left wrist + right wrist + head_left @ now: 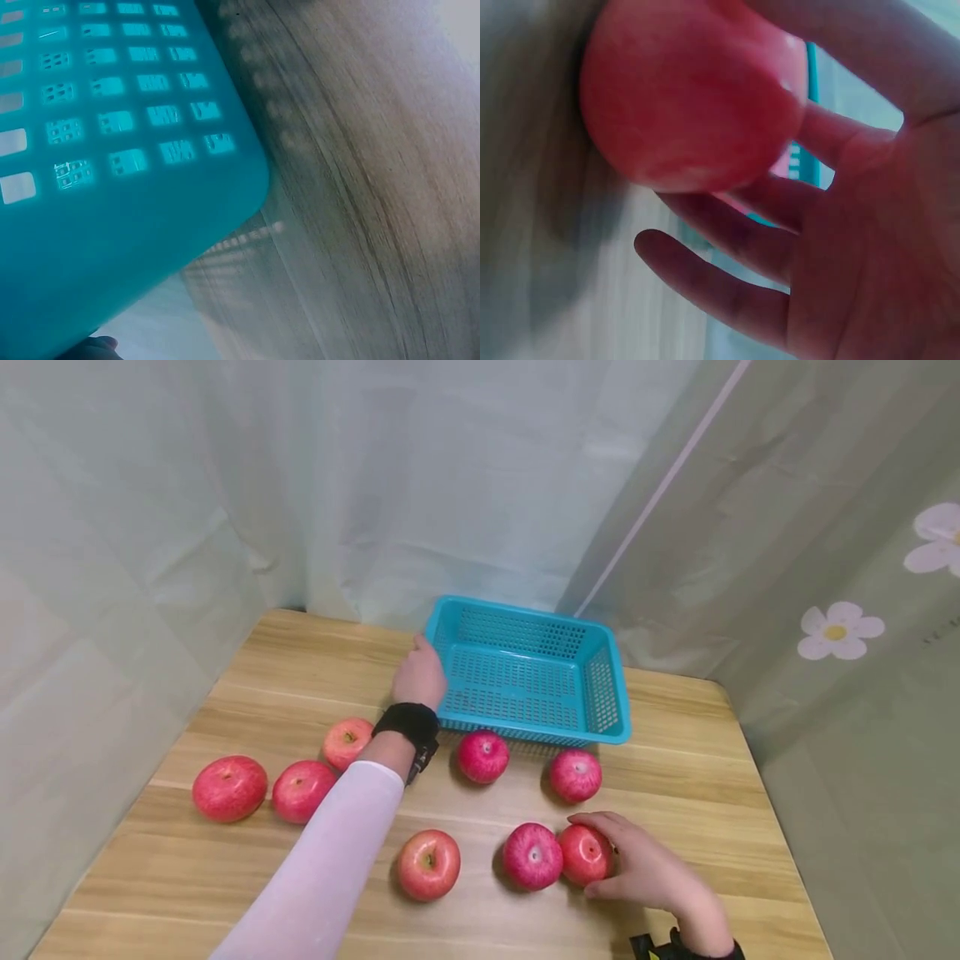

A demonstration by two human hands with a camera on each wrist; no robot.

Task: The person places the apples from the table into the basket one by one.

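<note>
My left hand grips the left rim of a blue plastic basket at the back of the table. The left wrist view shows the basket's slotted wall up close, with only a fingertip at the lower edge. My right hand curls round a red apple on the table. In the right wrist view, thumb and fingers surround that apple. A darker apple sits right against its left side. No fruit lies inside the basket.
Two dark red apples stand before the basket. One lighter apple is near the front middle. Three more apples lie left of my left forearm. Curtains hang behind the wooden table.
</note>
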